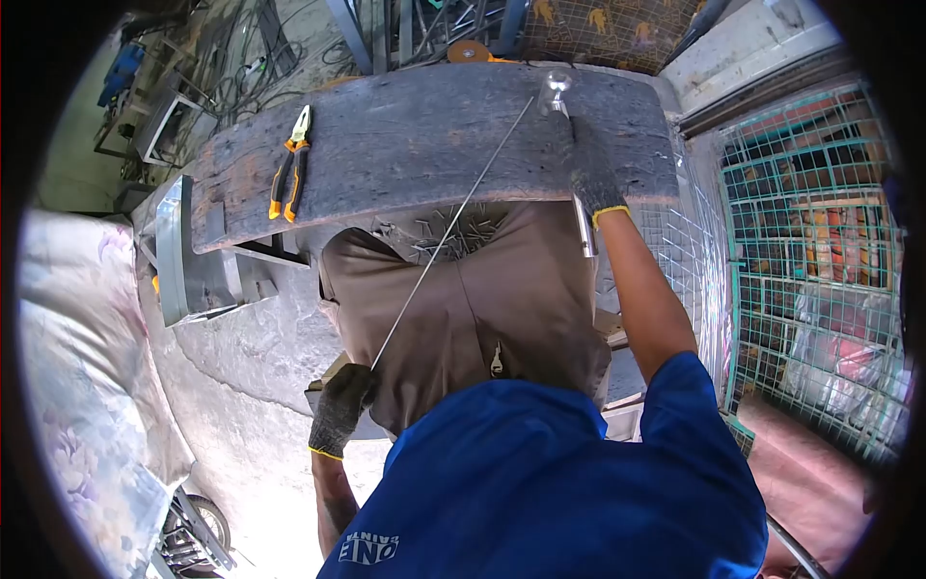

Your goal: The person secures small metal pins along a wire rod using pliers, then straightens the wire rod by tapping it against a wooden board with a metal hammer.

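My left hand (341, 407), in a dark grey glove with a yellow cuff, is closed on the lower end of a long thin metal rod (453, 220). The rod slants up across my lap, and its far end lies over the dark wooden bench (386, 135). My right hand (588, 174), gloved the same way, is wrapped round a metal hammer (585, 228) at the bench's right part. The round shiny hammer head shows beyond my fingers, and the handle end sticks out below my wrist. Pliers (293, 174) with orange and black handles lie on the bench's left part.
Short metal pieces (463, 234) lie on the floor between my knees and the bench. A green wire-mesh frame (810, 261) stands at the right, beside thin rods. Metal frames (178, 256) are at the left, near a flowered cloth (92, 386). An orange disc (469, 51) lies beyond the bench.
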The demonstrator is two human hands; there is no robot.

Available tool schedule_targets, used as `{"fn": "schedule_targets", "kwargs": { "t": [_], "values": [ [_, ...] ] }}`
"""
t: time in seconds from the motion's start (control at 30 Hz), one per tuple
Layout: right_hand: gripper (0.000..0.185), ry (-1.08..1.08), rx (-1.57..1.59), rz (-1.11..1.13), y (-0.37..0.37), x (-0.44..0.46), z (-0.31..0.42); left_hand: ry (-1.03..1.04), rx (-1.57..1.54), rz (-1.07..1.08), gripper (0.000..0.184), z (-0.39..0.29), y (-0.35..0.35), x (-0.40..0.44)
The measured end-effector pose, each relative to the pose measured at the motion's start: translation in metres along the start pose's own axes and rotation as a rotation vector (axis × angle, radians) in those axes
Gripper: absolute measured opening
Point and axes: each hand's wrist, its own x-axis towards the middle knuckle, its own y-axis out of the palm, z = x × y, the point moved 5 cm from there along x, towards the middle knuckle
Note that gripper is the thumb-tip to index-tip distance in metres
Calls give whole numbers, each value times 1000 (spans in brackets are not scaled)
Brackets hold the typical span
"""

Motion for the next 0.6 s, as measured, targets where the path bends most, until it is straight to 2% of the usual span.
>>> {"fn": "schedule_targets", "kwargs": {
  "t": [0.07,0.2,0.27,0.3,0.37,0.47,0.6],
  "values": [
    [47,168,178,97,-2,1,2,73,119,3,11,-4,-1,2],
    [53,90,240,51,1,-3,9,168,167,-21,11,-11,-1,1],
    [53,34,216,6,-10,-10,31,-4,-31,2,12,-11,-2,3],
    [53,36,218,4,-9,-6,29,-3,-27,4,12,-11,-4,3],
    [53,-3,24,102,-3,5,32,152,176,-5,11,-16,-4,3],
    [53,-33,85,33,-12,2,41,157,156,-30,10,-13,-4,4],
    [53,4,28,88,-3,0,33,98,149,29,9,-8,2,0]
  ]
}}
